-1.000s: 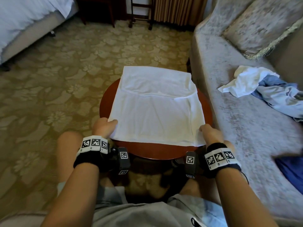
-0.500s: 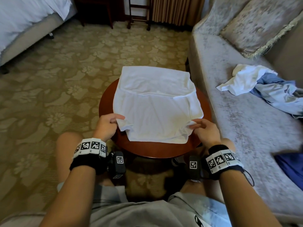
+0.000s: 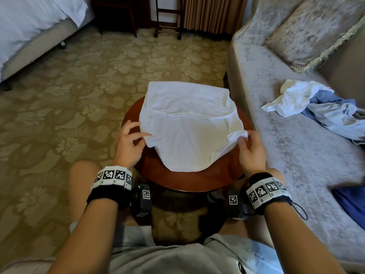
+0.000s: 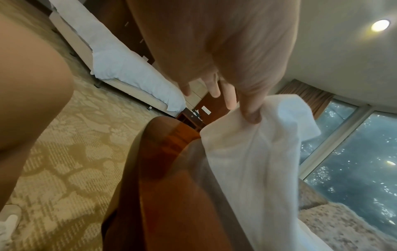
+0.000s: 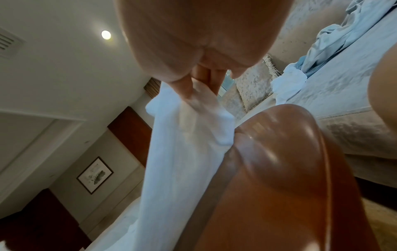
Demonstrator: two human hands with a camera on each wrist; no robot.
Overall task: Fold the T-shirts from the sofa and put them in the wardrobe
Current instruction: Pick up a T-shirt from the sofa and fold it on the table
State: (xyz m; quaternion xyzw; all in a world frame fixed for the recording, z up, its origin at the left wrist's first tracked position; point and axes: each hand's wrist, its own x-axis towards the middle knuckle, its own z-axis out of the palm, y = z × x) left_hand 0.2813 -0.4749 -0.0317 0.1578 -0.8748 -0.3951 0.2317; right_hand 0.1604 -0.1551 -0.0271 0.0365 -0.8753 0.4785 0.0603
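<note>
A white T-shirt (image 3: pixel 187 123) lies partly folded on a round red-brown wooden table (image 3: pixel 197 178). My left hand (image 3: pixel 136 139) pinches its near left corner between thumb and forefinger, the other fingers spread; the left wrist view shows that pinch on the white T-shirt (image 4: pixel 257 152). My right hand (image 3: pixel 244 140) pinches the near right corner, seen close on the white T-shirt (image 5: pixel 189 135) in the right wrist view. Both corners are lifted off the table, and the near edge sags between them. On the grey sofa (image 3: pixel 296 135) lie a crumpled white T-shirt (image 3: pixel 294 97) and a light blue one (image 3: pixel 335 115).
A patterned cushion (image 3: pixel 316 30) leans at the sofa's back. A dark blue cloth (image 3: pixel 353 202) lies at the sofa's near right. A bed (image 3: pixel 29 26) stands at the far left, dark wooden furniture (image 3: pixel 122 14) at the back. Patterned carpet (image 3: pixel 79 95) surrounds the table.
Both hands have taken the near corners of the white T-shirt and lifted them forward, away from me. The near edge has left the table's front rim and now sags.
</note>
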